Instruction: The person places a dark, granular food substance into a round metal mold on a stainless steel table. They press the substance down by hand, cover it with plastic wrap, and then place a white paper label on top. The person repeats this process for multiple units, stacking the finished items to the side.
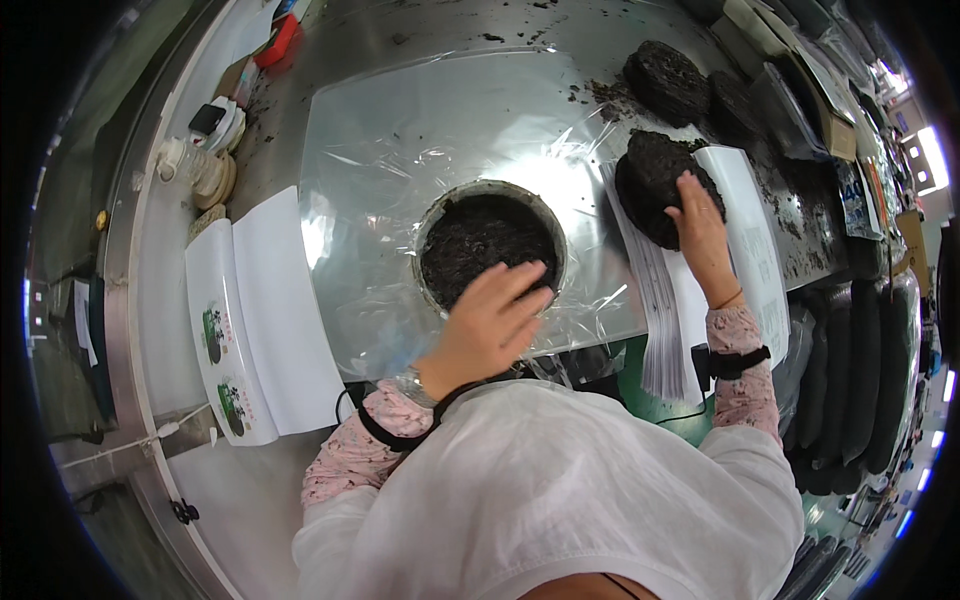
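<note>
A round metal ring mould [561, 232] stands on a clear plastic sheet, filled with a dark, fibrous, crumbly mass [480, 235] like pressed tea or soil. My left hand [490, 325] lies over its near right edge, fingers stretched and apart; whether they press down cannot be seen. To the right, a dark round cake [650, 185] of similar stuff rests on a stack of paper sheets [655, 320]. My right hand [703, 245] reaches its right side, with stretched fingers and thumb touching the top; the grip looks loose.
Clear plastic sheet [370, 130] covers the middle of the metal table. More dark cakes [668, 82] and crumbs lie at the far right. White printed sheets [285, 320] lie on the left, below a glass jar [195, 170]. Black plastic-wrapped bundles [860, 370] stand at the right.
</note>
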`<state>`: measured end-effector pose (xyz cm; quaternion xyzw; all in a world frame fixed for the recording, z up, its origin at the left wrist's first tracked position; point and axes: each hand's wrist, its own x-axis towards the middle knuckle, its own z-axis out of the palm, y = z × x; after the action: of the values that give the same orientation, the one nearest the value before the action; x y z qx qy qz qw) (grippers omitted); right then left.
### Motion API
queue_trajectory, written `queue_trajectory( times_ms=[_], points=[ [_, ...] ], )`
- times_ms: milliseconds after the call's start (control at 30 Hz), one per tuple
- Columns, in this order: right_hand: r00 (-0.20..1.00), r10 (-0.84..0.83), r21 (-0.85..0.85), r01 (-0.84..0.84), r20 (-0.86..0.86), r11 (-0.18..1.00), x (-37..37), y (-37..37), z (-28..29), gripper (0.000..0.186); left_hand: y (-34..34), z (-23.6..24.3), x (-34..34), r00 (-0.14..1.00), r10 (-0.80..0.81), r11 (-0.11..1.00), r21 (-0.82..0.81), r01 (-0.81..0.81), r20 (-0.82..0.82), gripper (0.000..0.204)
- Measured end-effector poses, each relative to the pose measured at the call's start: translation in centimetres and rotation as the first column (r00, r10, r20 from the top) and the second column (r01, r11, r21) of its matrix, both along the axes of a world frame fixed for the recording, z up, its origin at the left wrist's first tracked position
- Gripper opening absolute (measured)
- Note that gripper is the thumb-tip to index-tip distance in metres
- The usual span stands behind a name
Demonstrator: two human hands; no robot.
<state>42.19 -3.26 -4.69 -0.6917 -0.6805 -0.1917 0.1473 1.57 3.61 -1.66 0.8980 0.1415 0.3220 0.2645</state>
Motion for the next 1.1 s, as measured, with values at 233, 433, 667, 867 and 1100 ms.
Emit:
queue_trajectory(
  times_ms=[233,433,667,867,1100],
  points=[
    [0.814,0.559,0.09,-0.552,-0.157,0.829,-15.1,1.0,6.6,0.073,2.6,2.5,-5.4,0.814,0.51,0.86,-0.188,-0.474,0.279,0.035],
    [0.768,0.621,-0.255,-0.639,-0.157,0.725,-20.2,-0.1,2.2,0.064,3.0,0.7,-4.2,0.941,0.275,0.948,-0.11,-0.3,-0.196,0.079],
    [0.796,0.499,-0.265,-0.591,-0.343,0.762,-19.1,6.4,3.7,0.091,4.0,1.4,-1.8,0.776,0.242,0.959,0.022,-0.283,-0.583,0.115],
    [0.806,0.552,-0.451,-0.583,-0.214,0.676,-19.9,8.8,0.6,0.091,5.7,-0.5,0.0,0.609,0.207,0.969,0.074,-0.237,-0.766,0.117],
    [0.645,0.11,-0.213,-0.402,-0.756,0.891,-12.0,7.6,6.0,0.068,6.8,0.0,-2.0,0.835,0.266,0.864,-0.265,-0.428,-0.481,0.08]
  ],
)
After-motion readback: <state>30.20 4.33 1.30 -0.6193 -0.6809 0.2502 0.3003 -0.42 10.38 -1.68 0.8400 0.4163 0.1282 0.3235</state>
